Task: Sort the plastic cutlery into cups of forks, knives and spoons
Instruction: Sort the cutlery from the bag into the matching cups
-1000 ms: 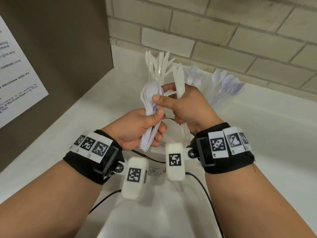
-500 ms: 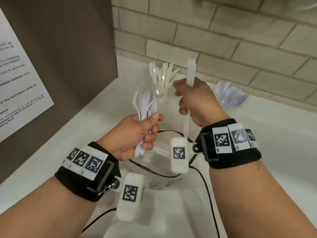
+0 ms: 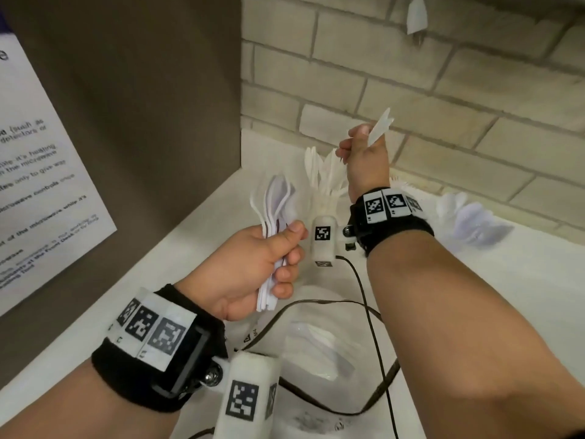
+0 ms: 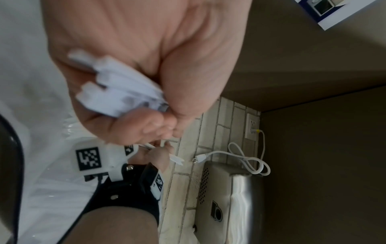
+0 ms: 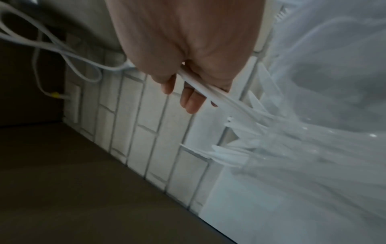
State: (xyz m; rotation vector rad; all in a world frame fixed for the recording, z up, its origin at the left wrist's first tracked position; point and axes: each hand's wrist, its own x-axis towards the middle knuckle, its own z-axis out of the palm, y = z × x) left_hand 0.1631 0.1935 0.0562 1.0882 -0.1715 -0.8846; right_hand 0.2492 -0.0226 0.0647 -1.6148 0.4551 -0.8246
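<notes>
My left hand (image 3: 285, 258) grips a bundle of white plastic spoons (image 3: 275, 201) by the handles, bowls up, over the counter; in the left wrist view the handle ends (image 4: 117, 92) stick out of the fist. Raised near the brick wall, my right hand (image 3: 357, 144) holds a white knife (image 3: 381, 128), blade up and tilted right. Its handle (image 5: 200, 87) runs down out of the curled fingers. Just below that hand stands a cup of knives (image 3: 326, 175). A cup of forks (image 3: 402, 185) shows behind the right wrist. A cup of spoons (image 3: 468, 217) stands further right.
A clear plastic bag (image 3: 316, 343) with loose cutlery lies on the white counter (image 3: 506, 296) under my arms, crossed by black cables (image 3: 373, 327). A brown panel (image 3: 142, 106) with a notice closes the left side. A metal napkin dispenser (image 4: 229, 198) and white cord (image 4: 240, 153) sit by the wall.
My right hand has drawn a knife away from the left hand's bundle and lifted it up and back, above the knife cup. The left hand has kept its spoons and dropped slightly.
</notes>
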